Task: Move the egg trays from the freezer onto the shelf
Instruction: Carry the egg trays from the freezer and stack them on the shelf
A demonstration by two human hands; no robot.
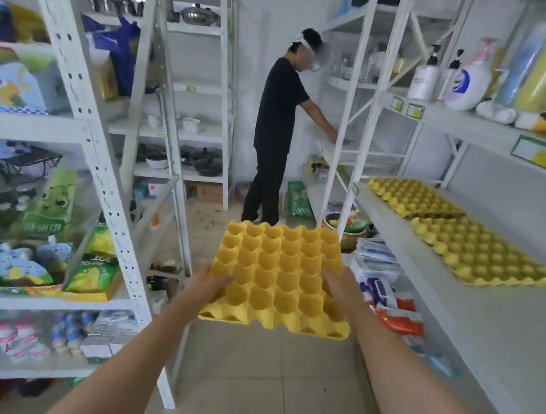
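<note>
Both hands, left hand (211, 283) and right hand (335, 286), gripped an egg tray (279, 271) left of the shelf (494, 322), where two trays (481, 250) lay.

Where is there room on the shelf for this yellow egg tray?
The shelf is bare nearer than the near tray. The far tray fills the back end. The held tray sits in the left hand and right hand.

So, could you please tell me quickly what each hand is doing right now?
Left hand: closed on the left edge of the yellow egg tray, held in mid-air.
Right hand: closed on the right side of the same tray.
</note>
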